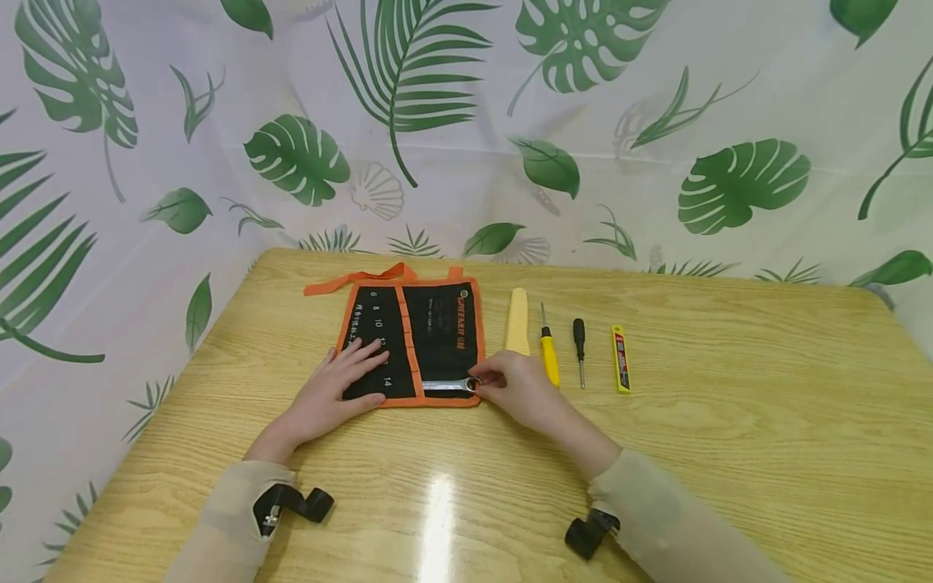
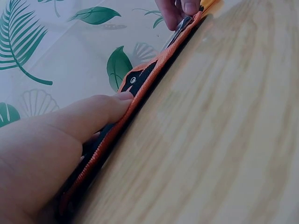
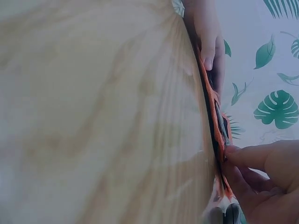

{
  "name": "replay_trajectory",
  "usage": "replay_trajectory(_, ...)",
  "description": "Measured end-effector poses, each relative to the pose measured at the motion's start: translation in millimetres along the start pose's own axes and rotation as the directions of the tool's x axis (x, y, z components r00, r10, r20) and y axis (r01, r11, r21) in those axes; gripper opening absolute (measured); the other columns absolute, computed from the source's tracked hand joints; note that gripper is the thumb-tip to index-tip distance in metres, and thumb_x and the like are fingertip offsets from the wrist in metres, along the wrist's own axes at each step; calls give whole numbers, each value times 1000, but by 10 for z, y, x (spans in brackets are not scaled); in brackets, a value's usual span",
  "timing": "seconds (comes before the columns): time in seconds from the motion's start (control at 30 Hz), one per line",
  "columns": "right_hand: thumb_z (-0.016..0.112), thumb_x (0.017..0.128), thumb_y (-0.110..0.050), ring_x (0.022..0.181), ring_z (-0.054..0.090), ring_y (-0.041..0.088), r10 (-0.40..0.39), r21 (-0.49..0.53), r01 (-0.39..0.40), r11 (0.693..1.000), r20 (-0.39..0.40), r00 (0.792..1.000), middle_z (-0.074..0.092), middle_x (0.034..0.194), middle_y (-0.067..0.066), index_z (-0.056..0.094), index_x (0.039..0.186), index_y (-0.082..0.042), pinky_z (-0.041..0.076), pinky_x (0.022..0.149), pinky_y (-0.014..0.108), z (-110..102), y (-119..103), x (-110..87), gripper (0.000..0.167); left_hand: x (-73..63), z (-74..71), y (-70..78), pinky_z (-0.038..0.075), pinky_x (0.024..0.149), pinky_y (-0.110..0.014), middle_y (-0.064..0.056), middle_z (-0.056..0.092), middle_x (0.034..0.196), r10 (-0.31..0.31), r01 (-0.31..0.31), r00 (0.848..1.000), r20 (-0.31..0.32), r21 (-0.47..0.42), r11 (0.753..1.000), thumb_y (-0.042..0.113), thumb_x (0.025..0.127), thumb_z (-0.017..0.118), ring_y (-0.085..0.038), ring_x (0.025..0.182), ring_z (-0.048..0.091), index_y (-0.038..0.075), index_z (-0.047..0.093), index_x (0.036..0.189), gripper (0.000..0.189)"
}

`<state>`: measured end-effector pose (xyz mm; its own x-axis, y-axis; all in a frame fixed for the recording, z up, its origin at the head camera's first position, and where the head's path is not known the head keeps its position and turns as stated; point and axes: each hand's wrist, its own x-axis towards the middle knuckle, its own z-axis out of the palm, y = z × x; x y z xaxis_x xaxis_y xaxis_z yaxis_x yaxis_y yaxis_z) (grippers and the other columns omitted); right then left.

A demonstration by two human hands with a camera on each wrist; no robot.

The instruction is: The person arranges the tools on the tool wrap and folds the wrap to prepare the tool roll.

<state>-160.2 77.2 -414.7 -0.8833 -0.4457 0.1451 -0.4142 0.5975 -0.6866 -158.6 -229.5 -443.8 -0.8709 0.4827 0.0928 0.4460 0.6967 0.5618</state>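
Observation:
A black tool pouch [image 1: 445,332] with orange edging lies flat on the table, size numbers printed down its left half. My left hand [image 1: 338,385] rests on that half with fingers spread, its thumb [image 2: 110,112] along the near orange edge in the left wrist view. A silver wrench [image 1: 446,386] lies across the lower right of the pouch, its left part tucked into a pocket behind the orange strip. With thumb and fingertips, my right hand [image 1: 521,393] pinches the ring end of the wrench at the pouch's right edge. The right wrist view shows this pinch close up.
Right of the pouch lie a pale yellow object [image 1: 517,320], a yellow-handled screwdriver [image 1: 549,356], a black-handled screwdriver [image 1: 579,340] and a yellow narrow pack [image 1: 621,360]. An orange strap [image 1: 357,279] trails from the pouch's far edge. Behind the wooden table [image 1: 729,405] hangs a leaf-patterned cloth [image 1: 452,194].

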Motion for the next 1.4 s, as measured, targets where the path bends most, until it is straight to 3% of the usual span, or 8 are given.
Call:
replay_trajectory(0.23, 76, 80, -2, 80, 62, 14, 9, -52, -10, 999, -5, 1000, 68, 92, 6, 74, 97, -2, 53, 71, 25, 47, -49, 37, 18, 0, -9, 12, 0, 113, -54, -6, 28, 155, -6, 6, 1000, 4, 0, 1000, 37, 91, 64, -31, 144, 12, 14, 42, 147, 64)
replay_trajectory(0.77, 73, 82, -2, 80, 61, 12, 55, -30, -54, 998, 31, 998, 66, 92, 2, 74, 100, -5, 52, 71, 25, 116, -126, 91, 18, -2, -7, 0, -1, 113, -54, -6, 28, 155, 2, -2, 1000, 2, 4, 1000, 38, 91, 64, -31, 144, 11, 14, 41, 147, 65)
replay_trajectory(1.23, 72, 81, 3, 77, 60, 13, -17, -14, 17, 1000, 10, 1000, 66, 91, 6, 72, 99, 1, 52, 69, 24, 145, -162, 98, 18, 0, -6, 10, -1, 113, -54, -7, 27, 155, 2, -2, 1000, 7, 6, 1000, 37, 91, 64, -31, 144, 11, 13, 41, 147, 65)
replay_trajectory(1.4, 73, 82, 0, 80, 61, 15, 29, -1, -29, 1000, 29, 999, 66, 93, 5, 73, 102, -2, 53, 71, 27, 160, -169, 115, 19, 1, -7, 15, 0, 113, -55, -7, 28, 155, 3, -3, 1000, 8, 13, 1000, 36, 91, 64, -33, 144, 12, 12, 41, 146, 64)
